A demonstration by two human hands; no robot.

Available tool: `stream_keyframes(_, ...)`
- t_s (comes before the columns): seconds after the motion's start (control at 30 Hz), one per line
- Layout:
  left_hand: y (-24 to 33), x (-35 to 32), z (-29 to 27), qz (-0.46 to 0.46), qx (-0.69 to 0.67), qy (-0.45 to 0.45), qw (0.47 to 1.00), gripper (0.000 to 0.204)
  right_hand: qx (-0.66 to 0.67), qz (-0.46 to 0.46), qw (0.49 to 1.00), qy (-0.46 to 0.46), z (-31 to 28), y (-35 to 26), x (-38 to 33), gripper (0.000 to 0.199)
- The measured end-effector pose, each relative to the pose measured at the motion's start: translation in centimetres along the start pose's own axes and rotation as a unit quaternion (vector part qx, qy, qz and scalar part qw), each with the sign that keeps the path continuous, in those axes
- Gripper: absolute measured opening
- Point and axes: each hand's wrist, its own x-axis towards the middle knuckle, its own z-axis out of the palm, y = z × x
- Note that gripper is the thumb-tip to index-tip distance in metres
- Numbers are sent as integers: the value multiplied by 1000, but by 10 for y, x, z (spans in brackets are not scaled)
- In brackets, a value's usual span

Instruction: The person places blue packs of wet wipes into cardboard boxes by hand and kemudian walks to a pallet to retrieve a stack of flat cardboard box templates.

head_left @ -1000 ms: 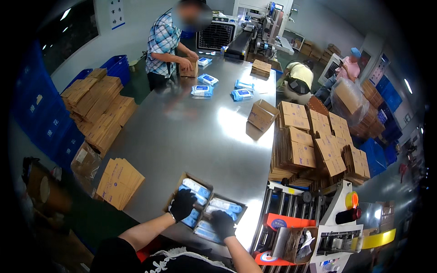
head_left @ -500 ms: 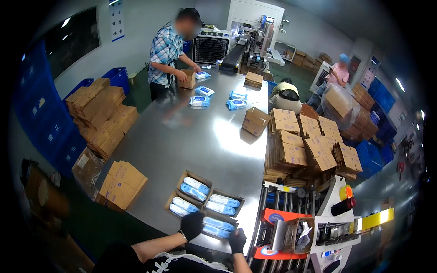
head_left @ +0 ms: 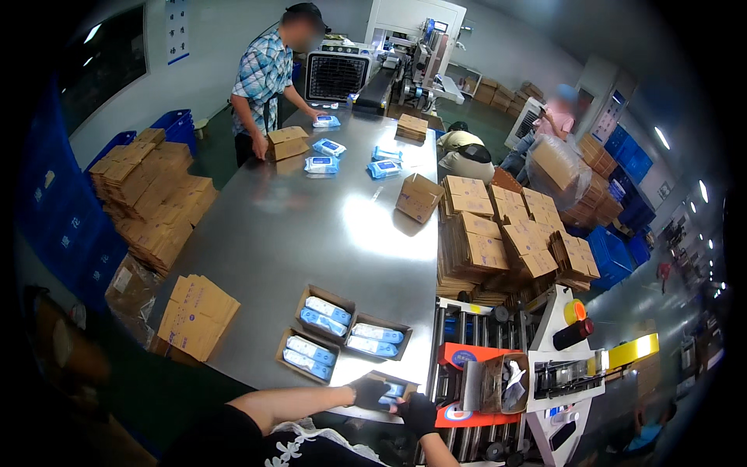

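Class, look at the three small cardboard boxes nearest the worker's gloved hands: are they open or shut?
Open. The three cardboard boxes lie with tops uncovered, each showing two blue-and-white packets inside.

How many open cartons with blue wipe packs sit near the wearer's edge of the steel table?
3 open cartons: upper left, right, lower left. A fourth may be hidden under the gloved left hand and right hand.

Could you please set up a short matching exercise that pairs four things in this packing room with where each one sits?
Things:
1. three open boxes of blue packs
2. flat cardboard stack
3. yellow tape roll
4. closed carton

Places:
A. alone in the middle of the steel table
B. at the table's near left corner
C. far right, beside the orange machine
D. on the table just beyond the gloved left hand and right hand

Pairs: 1-D, 2-B, 3-C, 4-A
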Motion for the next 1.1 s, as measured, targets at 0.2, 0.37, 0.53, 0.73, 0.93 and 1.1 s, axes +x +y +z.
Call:
stream_keyframes(0.2, -39, -26, 71, -49, -205, 304, 929, 67, -119, 120, 977, 132, 67, 3, 37, 22)
stream_keyframes(0.37, -46, -13, 108, -358, -341, 319, 809, 79, 190, 175, 880, 398, 41, -17, 50, 21)
stream_keyframes(0.53, -43, -5, 79, -259, -257, 283, 887, 78, 97, 25, 991, 90, 5, -61, 70, 47)
stream_keyframes(0.73, -56, -9, 93, -287, -301, 276, 867, 78, 60, -167, 977, 122, 35, -46, 24, 48)
stream_keyframes(0.93, -73, -17, 83, -251, -593, 207, 737, 54, 36, -244, 968, 52, 38, -25, 30, 51)
stream_keyframes(1.1, -54, -16, 93, -102, -233, 284, 924, 33, 15, -233, 972, 18, 24, -23, 31, 69)
